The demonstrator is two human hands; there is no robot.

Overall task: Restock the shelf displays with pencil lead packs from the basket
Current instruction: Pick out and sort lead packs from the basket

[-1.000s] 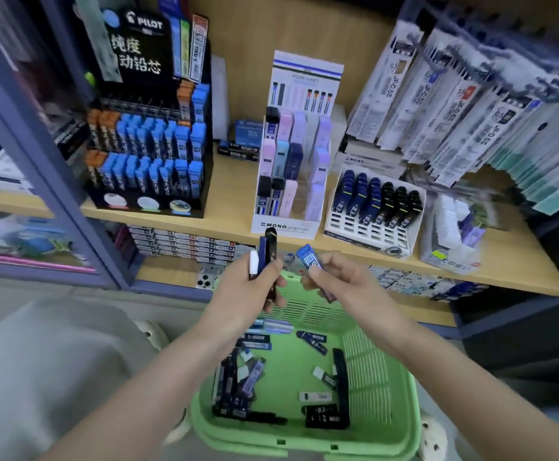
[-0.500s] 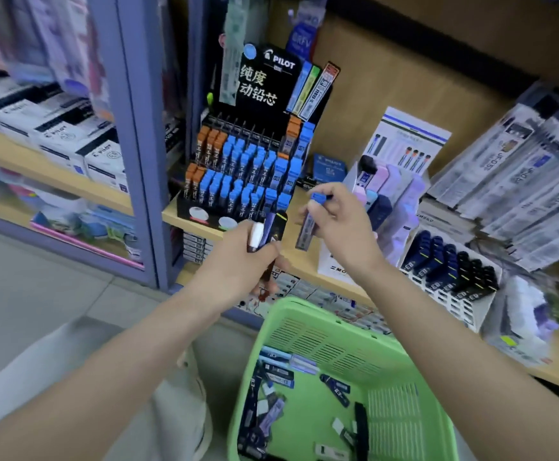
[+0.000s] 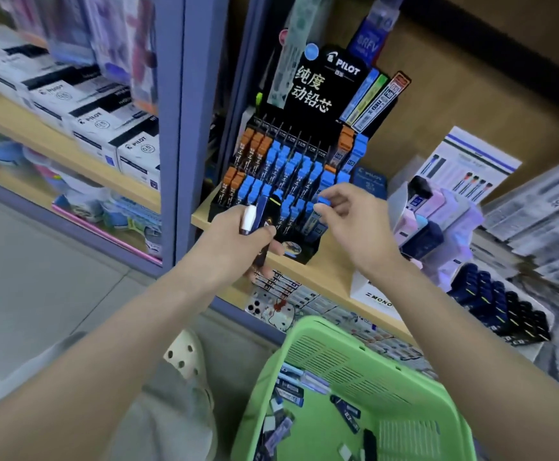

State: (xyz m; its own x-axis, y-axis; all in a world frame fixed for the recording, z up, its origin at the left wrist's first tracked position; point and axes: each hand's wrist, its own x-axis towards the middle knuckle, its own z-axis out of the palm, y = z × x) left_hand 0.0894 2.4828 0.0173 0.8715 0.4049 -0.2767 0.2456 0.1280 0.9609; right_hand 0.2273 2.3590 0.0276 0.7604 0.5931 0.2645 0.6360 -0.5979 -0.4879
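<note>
Head view: pack (image 3: 323, 202) at the display's (image 3: 308, 94) front row.
Right hand (image 3: 354, 224) pinches the blue-capped pack by its cap, fingertips closed on it, among the front blue packs. Left hand (image 3: 238, 241) is curled tight around a bundle (image 3: 259, 214) of white, blue and black packs, just before the display. Basket (image 3: 321, 344) sits below the shelf (image 3: 331, 274), loose packs inside.

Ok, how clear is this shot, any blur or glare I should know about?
Head view: the black Pilot display in the middle reads sharp; head view edges smear, with the white boxes at left and hanging packs at right blurred; head view lighting is soft and even, no harsh glare, and the whole frame sits tilted.
</note>
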